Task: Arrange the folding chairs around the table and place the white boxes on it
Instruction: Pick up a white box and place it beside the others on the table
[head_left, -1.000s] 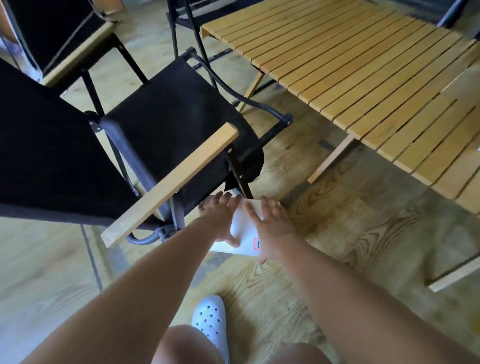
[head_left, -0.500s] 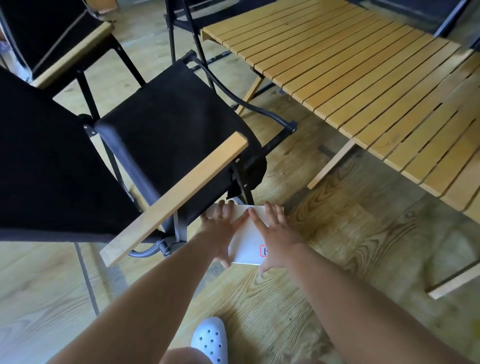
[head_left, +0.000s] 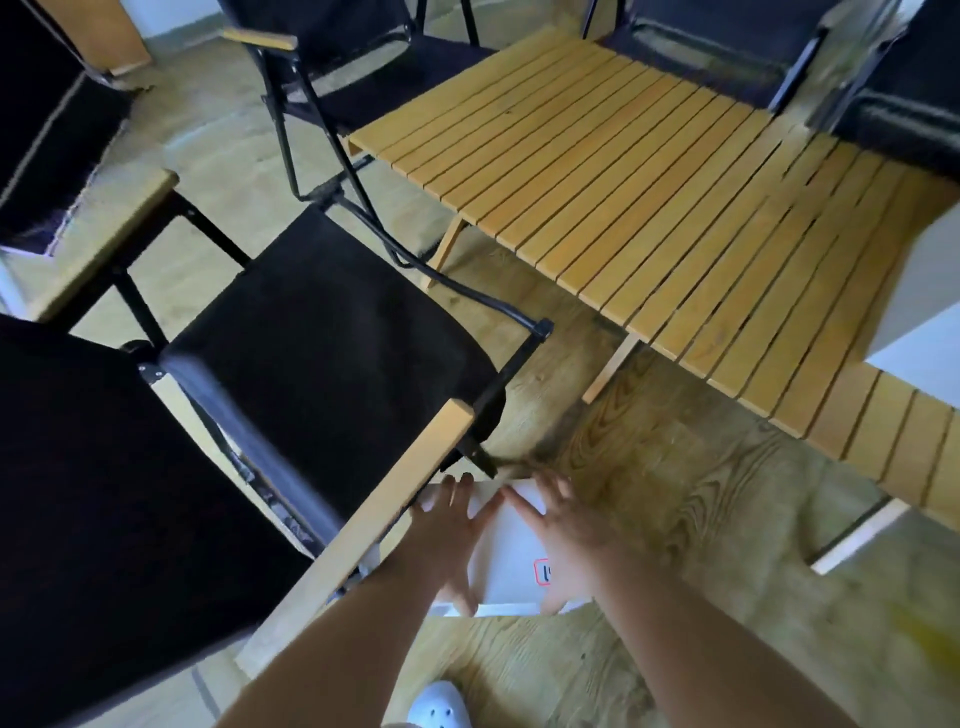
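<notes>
A closed white box (head_left: 511, 551) sits at floor level beside the near folding chair's (head_left: 322, 332) front leg, its contents hidden. The left hand (head_left: 447, 535) and right hand (head_left: 566, 530) rest on its lid, fingers spread and straight, as before. A second white box (head_left: 930, 291) now shows on the worktop (head_left: 623, 182), far right.

Soft, even daylight is filling the room, brightening the slatted table (head_left: 649, 197) and the wood floor (head_left: 701, 519). The black fabric of the near chair (head_left: 322, 353) on the left is swallowing detail into flat darkness. Motion blur is smearing the left hand (head_left: 447, 530), the right hand (head_left: 566, 535) and the far chairs (head_left: 727, 47). A faint shadow is lying beneath the table's near edge. The wide lens is bending straight lines toward the edges, and a yellow smear (head_left: 930, 639) is glowing at near right.
</notes>
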